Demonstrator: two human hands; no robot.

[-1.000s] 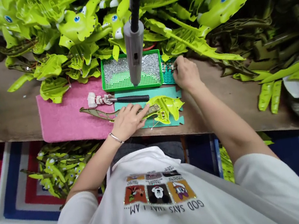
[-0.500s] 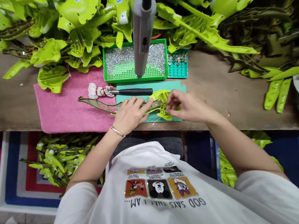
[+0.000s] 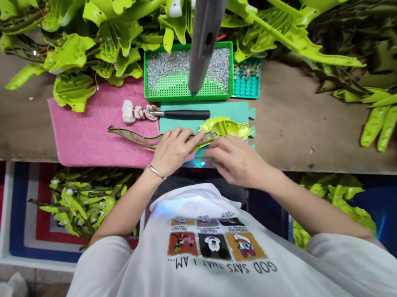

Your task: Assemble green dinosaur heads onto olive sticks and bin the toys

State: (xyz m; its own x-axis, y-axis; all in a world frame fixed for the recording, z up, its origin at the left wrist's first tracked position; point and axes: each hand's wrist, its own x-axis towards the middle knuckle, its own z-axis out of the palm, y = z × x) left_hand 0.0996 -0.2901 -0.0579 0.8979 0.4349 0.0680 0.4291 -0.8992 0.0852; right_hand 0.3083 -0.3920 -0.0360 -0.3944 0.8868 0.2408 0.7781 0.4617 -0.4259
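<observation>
A long olive-brown part (image 3: 136, 138) lies joined or laid against a lime-green shell (image 3: 230, 126) on the teal mat (image 3: 175, 125). My left hand (image 3: 173, 151) rests on the olive part, its fingers curled over it and pressing it down. At the near edge of the shell is my right hand (image 3: 236, 160), fingers bent together beside the joint; what they pinch, if anything, is too small to make out. Above both hands lies a black-handled hammer (image 3: 187, 114), its head wrapped in white cloth. A grey electric screwdriver (image 3: 204, 32) hangs over the mat.
Behind the mat stand a green tray (image 3: 190, 96) of small screws and a teal tray (image 3: 247, 78) of small round pieces. A pink towel (image 3: 83, 131) lies at left. Lime-green parts (image 3: 70, 53) are piled at the back, olive parts (image 3: 373, 40) at right.
My right hand has moved a little left and toward my body, uncovering more of the lime-green shell. The left hand keeps its hold. The whole view has shifted slightly.
</observation>
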